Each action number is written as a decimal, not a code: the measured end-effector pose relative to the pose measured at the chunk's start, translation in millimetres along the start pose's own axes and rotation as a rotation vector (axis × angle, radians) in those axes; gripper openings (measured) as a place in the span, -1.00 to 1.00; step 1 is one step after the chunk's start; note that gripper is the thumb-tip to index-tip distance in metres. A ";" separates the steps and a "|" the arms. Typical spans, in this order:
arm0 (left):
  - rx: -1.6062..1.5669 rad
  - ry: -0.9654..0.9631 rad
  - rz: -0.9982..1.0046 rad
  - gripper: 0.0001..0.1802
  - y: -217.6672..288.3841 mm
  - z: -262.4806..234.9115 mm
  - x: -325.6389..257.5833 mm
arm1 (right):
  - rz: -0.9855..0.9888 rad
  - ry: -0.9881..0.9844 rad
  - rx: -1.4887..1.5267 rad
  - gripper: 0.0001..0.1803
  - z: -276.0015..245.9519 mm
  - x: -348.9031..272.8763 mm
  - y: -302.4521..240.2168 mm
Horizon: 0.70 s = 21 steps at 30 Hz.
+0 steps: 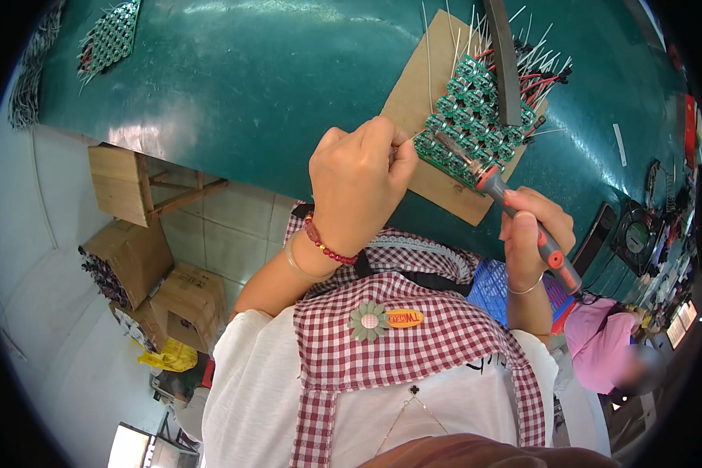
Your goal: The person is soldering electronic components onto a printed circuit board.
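My right hand (537, 226) is wrapped round the grey and red handle of a soldering iron (522, 214). The iron's metal tip reaches over a panel of green circuit boards (476, 109), near its lower left corner. Beside that corner, my left hand (363, 171) is closed in a pinch on a thin wire (416, 136), mostly hidden by the fingers. Under the panel lies a flat piece of brown cardboard (421, 86). White, red and black wires (542, 66) stick out from the panel's far and right sides. Across it rests a dark grey bar (504, 62).
Another green board panel (111, 35) lies at the table's (249, 86) far left, near a bundle of grey wires (31, 70). A black round device (638, 234) stands at right. Cardboard boxes (187, 304) and a wooden stool (121, 183) are below left. Someone in pink (600, 343) sits at right.
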<state>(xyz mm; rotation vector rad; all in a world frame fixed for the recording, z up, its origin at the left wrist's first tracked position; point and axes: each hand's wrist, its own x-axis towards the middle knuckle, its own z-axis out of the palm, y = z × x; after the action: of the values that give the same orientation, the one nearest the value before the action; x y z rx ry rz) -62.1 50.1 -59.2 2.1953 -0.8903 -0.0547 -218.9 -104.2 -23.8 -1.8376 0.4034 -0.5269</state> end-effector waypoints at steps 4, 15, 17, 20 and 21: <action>-0.005 0.000 0.012 -0.84 -1.6 0.3 1.3 | -0.010 0.024 -0.034 -0.80 8.4 -5.3 0.3; -0.013 -0.027 0.011 -0.85 -5.2 2.3 3.5 | -0.053 0.050 -0.193 -0.77 37.2 -26.9 -13.9; -0.017 -0.034 0.013 -0.86 -4.5 1.5 2.9 | -0.083 0.063 -0.205 -0.76 41.1 -34.0 -5.5; -0.045 -0.030 -0.034 -0.89 -3.4 -6.3 6.1 | -0.182 0.137 -0.092 -0.76 40.0 -38.2 0.6; -0.038 -0.037 -0.039 -0.89 -3.8 -8.2 6.4 | -0.197 0.176 -0.077 -0.73 39.0 -40.5 2.0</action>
<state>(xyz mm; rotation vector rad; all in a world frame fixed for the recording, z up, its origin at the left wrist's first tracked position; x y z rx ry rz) -52.6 53.2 -54.4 2.1820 -0.8605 -0.1304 -232.0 -52.9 -42.8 -1.9229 0.3661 -0.8222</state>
